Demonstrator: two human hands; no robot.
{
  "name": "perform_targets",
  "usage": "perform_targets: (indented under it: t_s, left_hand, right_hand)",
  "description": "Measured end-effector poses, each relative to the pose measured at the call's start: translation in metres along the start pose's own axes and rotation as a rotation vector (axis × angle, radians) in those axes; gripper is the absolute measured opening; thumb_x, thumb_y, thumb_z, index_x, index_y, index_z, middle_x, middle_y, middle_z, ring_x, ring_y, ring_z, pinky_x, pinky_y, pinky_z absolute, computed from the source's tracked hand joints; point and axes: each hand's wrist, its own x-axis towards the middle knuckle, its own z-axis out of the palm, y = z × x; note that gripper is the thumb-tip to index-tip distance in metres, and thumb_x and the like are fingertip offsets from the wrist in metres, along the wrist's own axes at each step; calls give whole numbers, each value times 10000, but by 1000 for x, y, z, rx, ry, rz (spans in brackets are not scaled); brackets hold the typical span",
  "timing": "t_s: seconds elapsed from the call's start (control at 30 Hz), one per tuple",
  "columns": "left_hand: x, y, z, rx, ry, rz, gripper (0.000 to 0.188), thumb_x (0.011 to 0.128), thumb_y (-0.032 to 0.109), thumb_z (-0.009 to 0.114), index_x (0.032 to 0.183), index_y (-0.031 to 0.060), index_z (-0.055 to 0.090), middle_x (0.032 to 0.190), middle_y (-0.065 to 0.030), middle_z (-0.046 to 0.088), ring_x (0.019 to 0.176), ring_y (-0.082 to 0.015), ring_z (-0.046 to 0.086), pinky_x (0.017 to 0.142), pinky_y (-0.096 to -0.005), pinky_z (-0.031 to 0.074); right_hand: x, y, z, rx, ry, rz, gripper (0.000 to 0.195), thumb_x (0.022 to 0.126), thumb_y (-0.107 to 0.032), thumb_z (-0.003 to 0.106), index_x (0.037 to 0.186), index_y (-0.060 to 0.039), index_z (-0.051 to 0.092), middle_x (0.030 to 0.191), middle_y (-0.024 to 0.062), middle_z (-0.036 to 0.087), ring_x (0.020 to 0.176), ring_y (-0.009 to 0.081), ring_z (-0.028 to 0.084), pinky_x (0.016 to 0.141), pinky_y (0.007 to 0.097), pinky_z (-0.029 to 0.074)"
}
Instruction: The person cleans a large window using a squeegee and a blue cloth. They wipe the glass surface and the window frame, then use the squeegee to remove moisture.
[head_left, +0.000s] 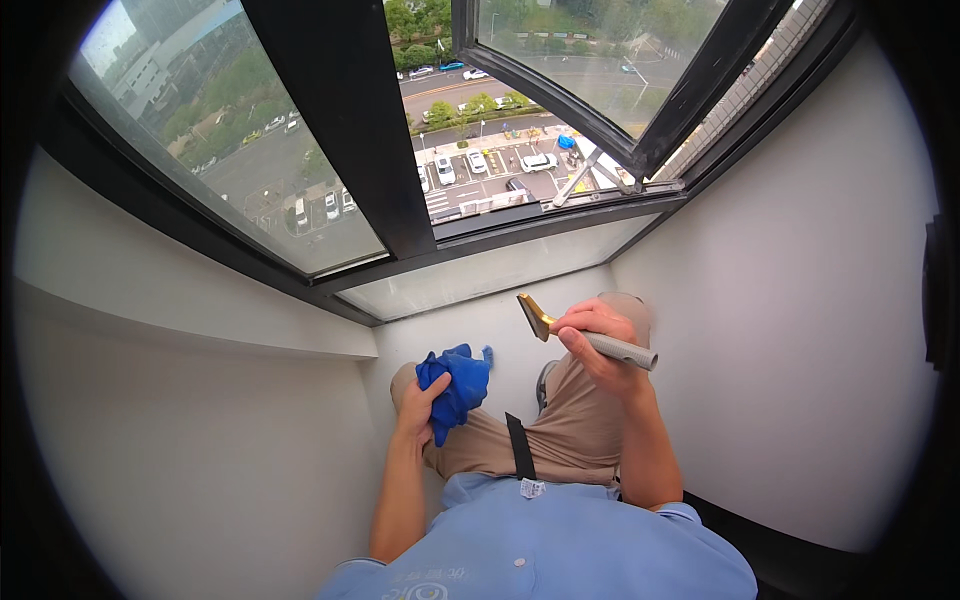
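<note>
My left hand (424, 405) grips a crumpled blue cloth (459, 382) above my left knee. In my right hand (604, 334) is a scraper or squeegee-like tool (619, 350) with a ribbed grey handle and a brass-coloured head, its dark edge pointing left over the white sill. My fingers wrap the handle near the head. Beyond the cloth, a small brush-like thing with blue bristles (487, 355) is partly hidden; what it belongs to cannot be told.
Ahead stands a black-framed window; its right sash (551, 94) is open outward on a metal stay (577, 180), high above a street and parking lot. A fixed pane (225, 142) is at the left. White walls (772, 315) close in on both sides.
</note>
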Motion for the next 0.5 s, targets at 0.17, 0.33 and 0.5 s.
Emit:
perform_targets:
  t_s: [0.17, 0.33, 0.5]
  left_hand:
    - [14, -4, 15, 495, 312, 471, 307, 946, 166, 883, 1171, -13, 777, 1066, -45, 780, 948, -140, 726, 885, -309, 587]
    - [81, 98, 85, 542, 229, 772, 230, 982, 167, 843, 862, -11, 759, 741, -22, 731, 611, -86, 608, 565, -281, 480]
    - [150, 83, 143, 1091, 211, 905, 266, 909, 143, 859, 725, -4, 735, 621, -105, 682, 536, -148, 596, 571, -348, 497]
  right_hand:
    - [-11, 14, -19, 58, 53, 33, 95, 1000, -81, 792, 1055, -11, 826, 996, 106, 753, 899, 186, 702, 782, 306, 566]
    - [-36, 38, -59, 91, 69, 97, 113, 1008, -107, 792, 1060, -13, 827, 1017, 99, 738, 884, 177, 693, 788, 309, 559]
    - [-69, 57, -118, 15, 175, 133, 120, 988, -126, 809, 1041, -21, 834, 1005, 96, 739, 849, 180, 691, 773, 310, 559]
